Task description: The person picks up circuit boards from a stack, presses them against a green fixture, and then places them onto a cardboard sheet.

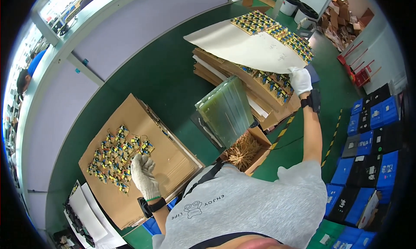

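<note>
Right hand (300, 80) pinching curved white sheet (242, 45), left hand (145, 175) curled, grip unclear, beside yellow-blue circuit boards (115, 158); open box (262, 139) of tan strands (244, 152) between hands.

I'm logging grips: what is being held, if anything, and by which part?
The right hand holds the white sheet by its near right edge. Whether the left hand holds anything is unclear.

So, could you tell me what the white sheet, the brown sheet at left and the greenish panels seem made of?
White sheet: probably paper or thin card; matte, opaque, evenly pale.
Brown sheet: most likely cardboard; dull finish, plain tan face.
Greenish panels: plastic or glass, I cannot tell which; glossy, with pale reflections and a translucent look.
</note>
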Demonstrator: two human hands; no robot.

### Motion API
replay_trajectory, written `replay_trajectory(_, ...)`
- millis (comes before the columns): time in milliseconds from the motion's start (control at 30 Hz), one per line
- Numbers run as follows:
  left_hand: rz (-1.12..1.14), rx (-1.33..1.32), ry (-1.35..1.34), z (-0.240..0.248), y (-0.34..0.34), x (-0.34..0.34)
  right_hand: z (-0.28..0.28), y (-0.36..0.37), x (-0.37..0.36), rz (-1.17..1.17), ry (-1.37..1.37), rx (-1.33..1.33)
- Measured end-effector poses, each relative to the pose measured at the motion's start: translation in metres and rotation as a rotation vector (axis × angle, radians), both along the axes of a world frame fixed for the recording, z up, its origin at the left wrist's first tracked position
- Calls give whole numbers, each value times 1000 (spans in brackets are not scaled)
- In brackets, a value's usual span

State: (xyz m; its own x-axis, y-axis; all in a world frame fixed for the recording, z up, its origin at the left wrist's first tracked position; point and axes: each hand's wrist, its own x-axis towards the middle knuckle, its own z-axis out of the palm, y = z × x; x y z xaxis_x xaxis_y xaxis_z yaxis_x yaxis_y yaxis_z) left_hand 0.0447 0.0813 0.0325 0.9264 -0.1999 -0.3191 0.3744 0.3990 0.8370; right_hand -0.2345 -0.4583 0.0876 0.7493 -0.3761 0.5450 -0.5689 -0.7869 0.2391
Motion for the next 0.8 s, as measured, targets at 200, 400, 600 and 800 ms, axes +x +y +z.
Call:
replay_trajectory(200, 10, 15, 19, -5, -4, -3, 19, 88, 58, -11, 104, 89)
replay_trajectory(400, -73, -15, 3, -18, -1, -2, 19, 114, 119, 73, 53, 264)
replay_trajectory(600, -39, 74, -1, -5, -9, -6, 45, 100, 119, 17, 108, 665)
replay_trajectory(800, -91, 26, -4, -10, -11, -6, 36, -28, 21, -873, -81, 534)
